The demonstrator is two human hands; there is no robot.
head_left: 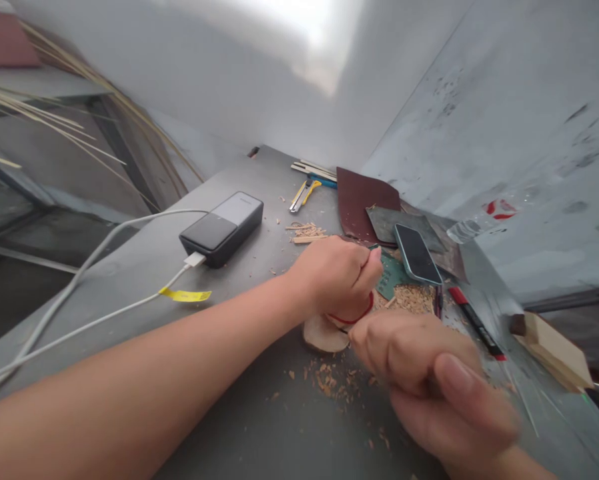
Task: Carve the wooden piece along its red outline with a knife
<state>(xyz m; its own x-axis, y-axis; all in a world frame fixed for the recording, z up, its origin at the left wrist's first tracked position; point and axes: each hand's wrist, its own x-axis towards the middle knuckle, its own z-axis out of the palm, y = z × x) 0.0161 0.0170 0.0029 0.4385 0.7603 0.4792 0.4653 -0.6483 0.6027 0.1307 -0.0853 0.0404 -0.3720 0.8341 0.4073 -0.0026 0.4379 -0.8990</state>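
Observation:
My left hand (337, 277) is closed into a fist above a pale round piece of wood (324, 335). A thin red band or line (352, 319) curves just below that fist. Closer to me, my right hand (424, 373) is also curled shut, its thumb lying over the fingers and slightly blurred. Between the hands a short dark edge shows at the wood. Whatever either fist grips is hidden by the fingers. Wood shavings (332, 377) are scattered on the grey table (259, 413) under my hands, with a heap of chips (414, 298) just beyond the right one.
A black power bank (224, 227) with a white cable lies left. Farther back are a yellow utility knife (304, 195), thin sticks (307, 233) and a dark red sheet (362, 203). To the right are a phone (418, 255), a marker (477, 323), a bottle (464, 230) and a wooden block (554, 350).

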